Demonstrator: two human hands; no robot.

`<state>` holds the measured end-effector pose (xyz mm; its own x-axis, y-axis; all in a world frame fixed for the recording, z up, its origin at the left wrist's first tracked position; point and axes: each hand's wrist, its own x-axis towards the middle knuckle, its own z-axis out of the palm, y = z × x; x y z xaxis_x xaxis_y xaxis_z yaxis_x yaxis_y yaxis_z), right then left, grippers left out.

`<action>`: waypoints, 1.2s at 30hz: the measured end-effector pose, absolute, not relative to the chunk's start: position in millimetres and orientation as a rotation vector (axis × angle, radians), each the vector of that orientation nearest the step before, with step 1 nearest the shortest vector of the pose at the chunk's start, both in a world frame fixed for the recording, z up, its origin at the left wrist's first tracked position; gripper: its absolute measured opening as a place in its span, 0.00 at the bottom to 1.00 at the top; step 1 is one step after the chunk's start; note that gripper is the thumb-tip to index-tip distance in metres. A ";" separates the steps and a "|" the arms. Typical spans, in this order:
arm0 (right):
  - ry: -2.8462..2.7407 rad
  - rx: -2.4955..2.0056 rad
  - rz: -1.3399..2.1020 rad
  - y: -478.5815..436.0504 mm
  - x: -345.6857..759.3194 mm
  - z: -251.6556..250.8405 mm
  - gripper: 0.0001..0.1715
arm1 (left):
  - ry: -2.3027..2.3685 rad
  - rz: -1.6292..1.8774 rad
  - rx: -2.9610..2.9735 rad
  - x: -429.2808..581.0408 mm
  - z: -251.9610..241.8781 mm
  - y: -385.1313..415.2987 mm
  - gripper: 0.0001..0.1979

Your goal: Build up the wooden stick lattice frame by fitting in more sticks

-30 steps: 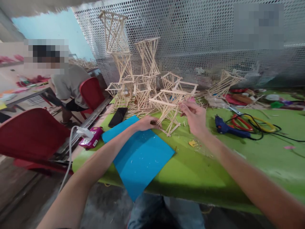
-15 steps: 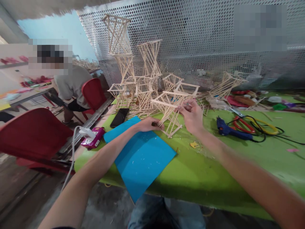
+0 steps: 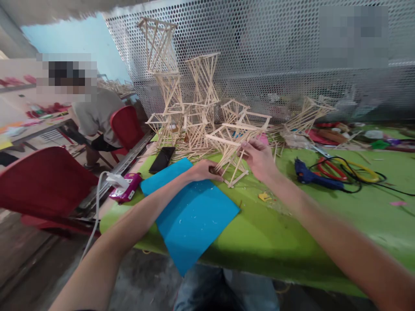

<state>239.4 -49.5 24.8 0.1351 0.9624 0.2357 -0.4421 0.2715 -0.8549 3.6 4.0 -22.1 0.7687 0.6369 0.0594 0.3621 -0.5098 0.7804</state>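
Observation:
A small frame of thin wooden sticks point(image 3: 231, 156) stands on the green table point(image 3: 324, 242), just past the corner of a blue sheet point(image 3: 194, 220). My left hand point(image 3: 205, 170) grips its lower left side, the fingers closed around the sticks near the base. On the other side my right hand point(image 3: 259, 159) pinches a stick of the same frame with thumb and fingers. Its fingertips are partly hidden behind the sticks. Behind the frame rise a tall stick tower point(image 3: 166, 73) and a shorter stick tower point(image 3: 207, 77), among loose sticks.
To the right lie a blue glue gun point(image 3: 316, 178) with its cord, and scissors point(image 3: 332, 168) with red and yellow handles. A phone point(image 3: 162, 160) and a purple power strip point(image 3: 126, 188) are at the left. A person in grey point(image 3: 100, 112) sits beyond a red chair point(image 3: 45, 185).
My right hand has slid down the right side of the stick frame, from near its top to about mid-height. The left hand keeps its grip at the base.

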 end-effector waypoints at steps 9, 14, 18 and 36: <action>-0.965 -0.733 1.210 -45.8 241.6 23.0 0.23 | 0.738 0.476 2.102 4.9 -19.5 -0.2 0.28; -0.971 -0.762 1.225 -48.4 240.6 25.5 0.24 | 0.719 0.448 2.141 3.4 -18.9 1.4 0.28; -0.966 -0.734 1.191 -48.7 241.1 27.0 0.24 | 0.737 0.458 2.195 2.6 -22.9 5.8 0.27; -0.999 -0.731 1.119 -43.0 248.3 24.5 0.23 | 0.713 0.410 2.228 0.3 -21.4 8.6 0.26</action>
